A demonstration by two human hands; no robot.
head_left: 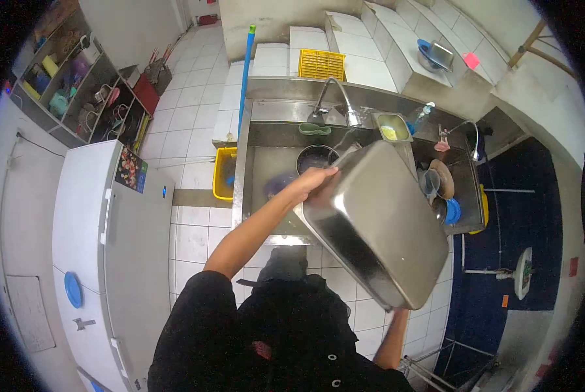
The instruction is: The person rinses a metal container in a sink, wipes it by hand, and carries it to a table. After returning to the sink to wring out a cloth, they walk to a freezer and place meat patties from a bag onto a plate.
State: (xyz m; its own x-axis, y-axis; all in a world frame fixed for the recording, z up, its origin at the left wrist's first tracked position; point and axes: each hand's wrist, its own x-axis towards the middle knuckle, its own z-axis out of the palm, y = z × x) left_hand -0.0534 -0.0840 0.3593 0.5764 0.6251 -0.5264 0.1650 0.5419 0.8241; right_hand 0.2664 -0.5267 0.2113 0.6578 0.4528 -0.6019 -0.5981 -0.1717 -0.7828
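A large, deep stainless-steel pan is tilted on its side in the air, with its outer bottom facing up and right. My left hand grips its upper left rim, thumb on the outside. At the pan's lower corner is my right hand, mostly hidden behind the metal; only the wrist area shows, and the pan rests between both hands. Behind it, the faucet points down into the steel sink. A dark round bowl sits in the basin, partly covered by the pan.
A small steel tray with yellow bits and a bottle stand right of the faucet. Several bowls lie in the right basin. A yellow bin is left of the sink, beyond the white fridge. Tiled steps rise behind.
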